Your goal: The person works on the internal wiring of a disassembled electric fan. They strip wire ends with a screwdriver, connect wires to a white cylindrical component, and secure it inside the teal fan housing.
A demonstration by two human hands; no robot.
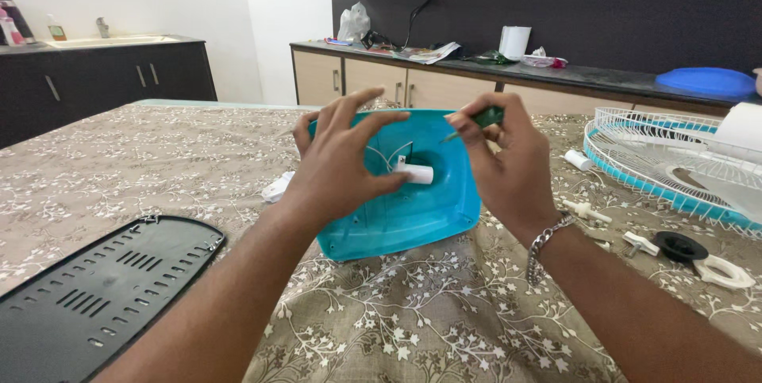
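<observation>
A turquoise plastic fan base shell (421,212) stands tilted on its edge on the floral tablecloth (413,311), its hollow side facing me. My left hand (337,161) grips its left rim, thumb on a small white cylinder (417,174) with thin wires inside the shell. My right hand (508,169) holds a green-handled screwdriver (484,118), its tip pointing into the shell's upper part. A silver chain bracelet sits on my right wrist.
A black slotted plate (103,288) lies at the near left. At the right rest a white and turquoise fan grille (667,157), a black round cap (679,246), white plastic parts (724,273) and a knob (586,211). Dark counters and cabinets stand behind.
</observation>
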